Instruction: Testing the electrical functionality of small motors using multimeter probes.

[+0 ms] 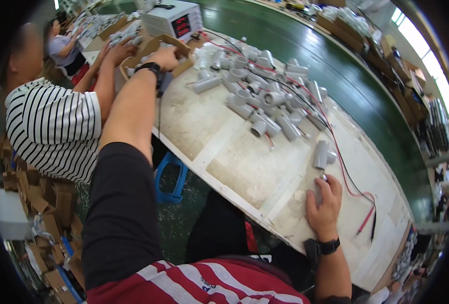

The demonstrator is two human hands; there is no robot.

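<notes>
Dozens of grey pipe fittings heaped at one o'clock on the white worktable; left hand stretched to eleven o'clock, fingers curled over the rim of a cardboard box; right hand resting at four o'clock, fingers loosely bent, apparently pinching a small metal probe tip; single grey tee fitting lying just above; red and black leads trailing alongside; most of heap seemingly left to handle.
</notes>
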